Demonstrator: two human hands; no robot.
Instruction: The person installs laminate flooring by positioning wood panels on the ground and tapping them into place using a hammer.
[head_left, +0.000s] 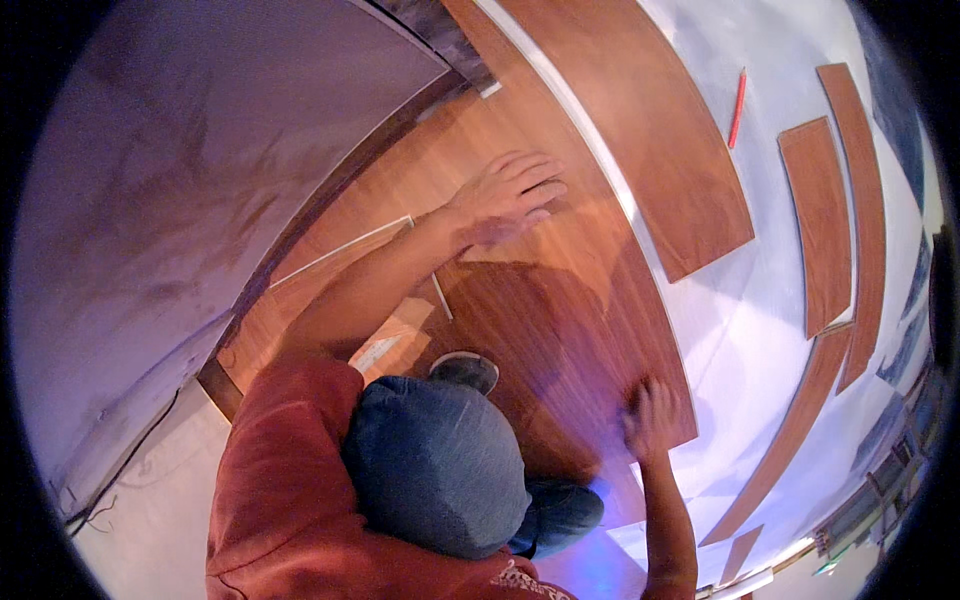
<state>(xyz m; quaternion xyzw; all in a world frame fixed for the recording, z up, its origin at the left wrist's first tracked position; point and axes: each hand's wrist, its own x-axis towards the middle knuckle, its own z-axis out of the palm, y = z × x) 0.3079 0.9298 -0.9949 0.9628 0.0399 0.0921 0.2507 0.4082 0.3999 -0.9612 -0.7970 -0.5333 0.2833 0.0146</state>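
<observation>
My left hand point(510, 195) lies palm down on the laid wood-look flooring planks point(560, 290), its fingers stretched out and slightly apart. My right hand point(648, 415) is smeared by motion at the lower right of the same planks, near their pale outer edge; I cannot make out its fingers. A shorter plank piece point(350, 250) with a white edge lies under and beside my left forearm, its end partly hidden. My knee in jeans point(430, 460) and a dark shoe point(460, 370) are between my arms.
A scuffed pale wall point(160, 200) with dark base and cable runs along the left. A long loose plank point(650, 140) lies beyond the laid ones. A red pencil point(738, 108) and several cut strips point(815, 230) rest on white sheeting point(730, 330) to the right.
</observation>
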